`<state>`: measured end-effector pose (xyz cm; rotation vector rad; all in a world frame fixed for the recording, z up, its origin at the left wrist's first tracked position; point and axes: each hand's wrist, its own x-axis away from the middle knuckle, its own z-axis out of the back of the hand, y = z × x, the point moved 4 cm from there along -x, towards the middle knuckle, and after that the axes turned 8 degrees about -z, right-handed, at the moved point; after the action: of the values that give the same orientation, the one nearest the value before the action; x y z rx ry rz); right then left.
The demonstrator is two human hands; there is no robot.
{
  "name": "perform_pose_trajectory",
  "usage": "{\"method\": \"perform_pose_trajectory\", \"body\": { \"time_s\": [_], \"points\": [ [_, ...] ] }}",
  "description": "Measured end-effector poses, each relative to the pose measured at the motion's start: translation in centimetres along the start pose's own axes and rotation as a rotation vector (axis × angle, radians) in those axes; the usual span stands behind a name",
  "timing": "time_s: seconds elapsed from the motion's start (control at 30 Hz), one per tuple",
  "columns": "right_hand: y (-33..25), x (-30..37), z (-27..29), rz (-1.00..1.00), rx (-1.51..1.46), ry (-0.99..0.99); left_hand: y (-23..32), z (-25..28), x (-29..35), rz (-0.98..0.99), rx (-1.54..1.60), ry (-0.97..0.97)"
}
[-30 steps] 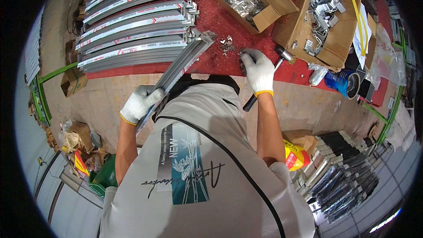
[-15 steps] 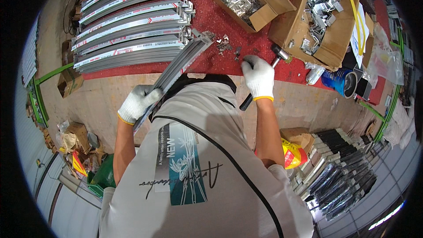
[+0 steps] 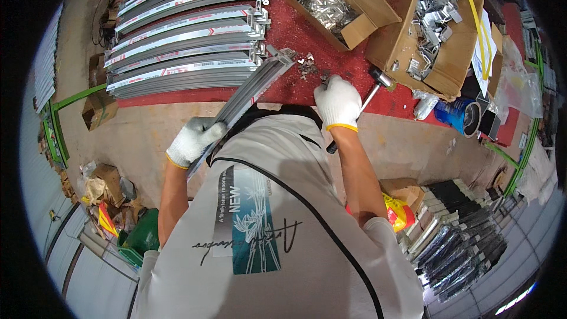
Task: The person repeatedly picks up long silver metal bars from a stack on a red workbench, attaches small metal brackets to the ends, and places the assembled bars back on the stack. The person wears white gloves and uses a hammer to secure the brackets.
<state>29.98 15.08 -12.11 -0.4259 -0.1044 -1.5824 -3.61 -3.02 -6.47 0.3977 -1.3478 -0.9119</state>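
My left hand (image 3: 196, 140), in a white knitted glove, is wrapped round a bundle of grey aluminium profiles (image 3: 253, 90). The bundle slants from my lap up onto the red-covered table, its far end resting beside the stacked profiles. My right hand (image 3: 338, 103), gloved too, is down on the table with its fingers curled together beside small metal pieces (image 3: 308, 66). Whatever its fingertips hold is hidden. A hammer (image 3: 370, 95) lies behind that hand, its head on the red cover and its black grip jutting past the table edge.
Rows of stacked profiles (image 3: 183, 70) fill the table's left. Cardboard boxes with small metal clips (image 3: 328, 9) and larger metal brackets (image 3: 434, 20) stand at the back right. A blue can (image 3: 455, 115) lies at the right edge. Wrapped bars (image 3: 455, 242) are stacked behind me at right.
My right hand has shifted left, away from the hammer and closer to the small metal pieces. My left hand keeps its hold on the profiles. The whole view has shifted slightly.
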Motion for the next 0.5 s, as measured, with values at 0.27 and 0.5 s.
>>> {"method": "perform_pose_trajectory", "body": {
  "time_s": [0.27,0.5],
  "points": [
    [0.5,-0.4,-0.2,0.126,-0.105,-0.047,-0.7,-0.2,-0.7,-0.019,-0.027,-0.015],
    [0.7,-0.2,0.2,0.007,-0.317,-0.138,0.3,-0.1,-0.2,-0.031,0.001,-0.026]
  ]
}}
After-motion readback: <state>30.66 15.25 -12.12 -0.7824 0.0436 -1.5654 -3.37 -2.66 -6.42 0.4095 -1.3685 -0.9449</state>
